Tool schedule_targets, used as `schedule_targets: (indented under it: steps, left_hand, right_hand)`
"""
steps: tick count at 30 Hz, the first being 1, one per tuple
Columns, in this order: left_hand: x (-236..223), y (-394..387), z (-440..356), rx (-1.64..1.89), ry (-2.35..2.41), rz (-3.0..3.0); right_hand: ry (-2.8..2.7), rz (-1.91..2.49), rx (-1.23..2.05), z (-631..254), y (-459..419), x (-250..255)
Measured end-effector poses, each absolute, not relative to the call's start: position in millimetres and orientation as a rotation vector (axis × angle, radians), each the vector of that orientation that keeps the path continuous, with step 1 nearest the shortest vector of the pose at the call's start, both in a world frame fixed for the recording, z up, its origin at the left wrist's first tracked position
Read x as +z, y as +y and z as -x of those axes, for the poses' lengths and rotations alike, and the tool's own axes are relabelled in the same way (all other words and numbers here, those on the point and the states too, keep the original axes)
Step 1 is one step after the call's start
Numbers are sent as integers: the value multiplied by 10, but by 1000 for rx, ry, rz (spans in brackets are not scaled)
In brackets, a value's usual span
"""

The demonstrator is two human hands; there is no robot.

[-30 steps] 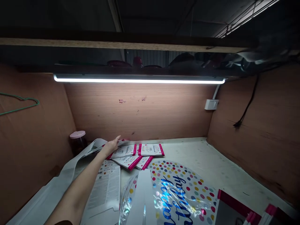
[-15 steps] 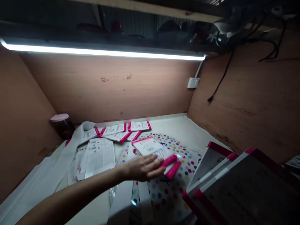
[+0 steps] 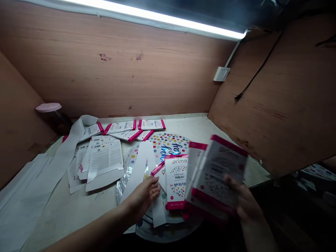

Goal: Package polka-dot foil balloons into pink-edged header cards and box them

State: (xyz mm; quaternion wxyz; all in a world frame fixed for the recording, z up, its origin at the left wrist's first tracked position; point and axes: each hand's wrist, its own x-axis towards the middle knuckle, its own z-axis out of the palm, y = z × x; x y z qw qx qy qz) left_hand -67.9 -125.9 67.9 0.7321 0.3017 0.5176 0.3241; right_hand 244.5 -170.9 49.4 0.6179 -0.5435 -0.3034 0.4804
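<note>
My right hand [image 3: 244,199] holds a stack of flat white packets with pink edges [image 3: 219,168] at the right, thumb across the front. Beside that stack stands another white-and-pink packet [image 3: 176,182] marked "prima"; its right edge is overlapped. My left hand [image 3: 147,194] has its fingers curled in, close to the pink corner of a packet [image 3: 158,168] lying behind. Whether anything is between those fingers is hidden. Under both hands lie shiny round sheets with coloured dots [image 3: 154,138] and blue lettering, crossed by white paper strips [image 3: 139,168].
Several white-and-pink packets [image 3: 122,126] lie along the back. Printed card sleeves [image 3: 105,157] are fanned at the left, near a long white paper strip [image 3: 69,157] and paper sheets [image 3: 23,196]. A pink-lidded jar [image 3: 54,115] stands in the left corner. Wooden walls enclose the table.
My left hand has drawn back left and down from the pink-edged packets it was at. The stack at the right is turned more upright, and my right hand now shows. The view tilted down.
</note>
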Motion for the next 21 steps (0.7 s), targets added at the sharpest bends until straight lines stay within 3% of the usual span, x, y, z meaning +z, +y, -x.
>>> schedule_targets:
  steps: [4,7,14,21]
  left_hand:
    - [737,-1145,582,686,1014,-483]
    - [702,-1088,524,734,1033,-471]
    - [746,-1062,106,845,952,-748]
    - [881,-924,67,1064,567,-1454]
  right_hand:
    - [-639,1247,1509,-2272,-1218,347]
    - [-637,1177,1531,-2204,-1169,256]
    - [-709,1128,1284,-2040,-1315,260]
    - [-960,1381,687,-2358,-1321,386]
